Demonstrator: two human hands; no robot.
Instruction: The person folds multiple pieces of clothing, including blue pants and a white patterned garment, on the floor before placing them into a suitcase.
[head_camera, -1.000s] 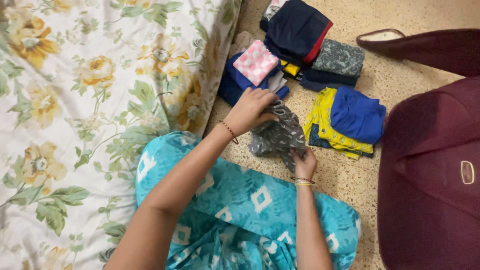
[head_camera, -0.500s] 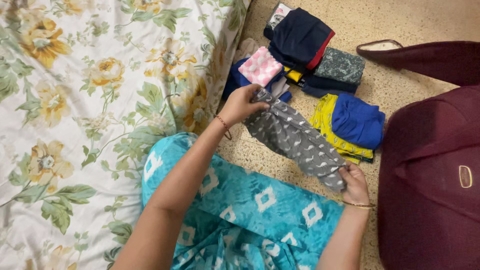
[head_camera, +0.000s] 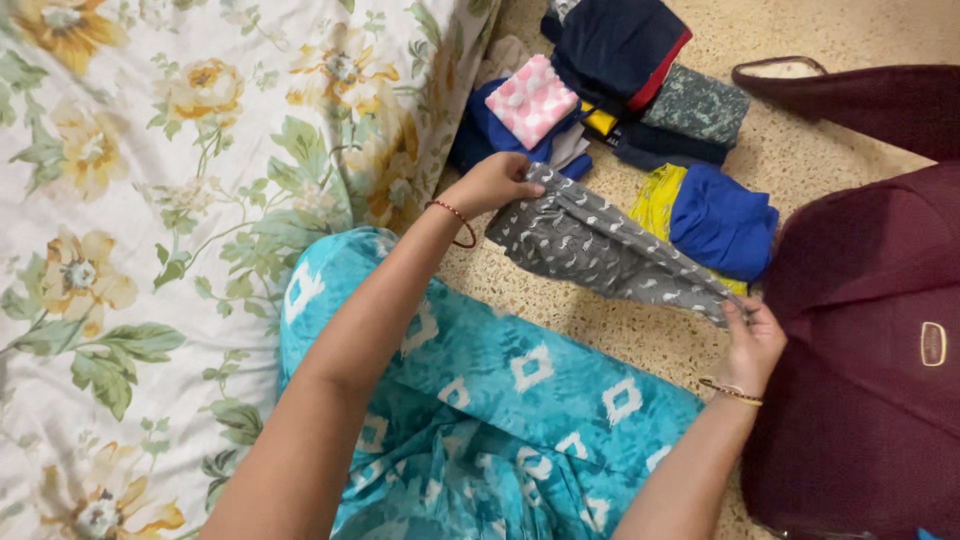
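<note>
Bedding printed with yellow flowers and green leaves, a floral bedsheet (head_camera: 180, 200), fills the left of the view and hangs down to the speckled floor (head_camera: 800, 150). Just right of it, a lap draped in turquoise patterned fabric (head_camera: 500, 400) is seen from above. The left hand (head_camera: 492, 185), a thin bangle at its wrist, is closed on the upper left end of a grey printed garment (head_camera: 600, 250). That garment is held stretched out in the air above the floor, slanting down to the right, where its other end is pinched by the closed fingers of the right hand (head_camera: 752, 340), also bangled at the wrist.

Beyond the garment, folded clothes are laid on the floor: a pink checked cloth (head_camera: 532, 100) on top of a blue pile close to the bed, then a navy piece with a red edge (head_camera: 620, 45), a grey-green patterned fold (head_camera: 698, 105), and nearer the right hand a bright blue fold (head_camera: 722, 220) resting on a yellow garment (head_camera: 655, 200). A maroon bag (head_camera: 870, 330) occupies the right edge, just beside the right hand.
</note>
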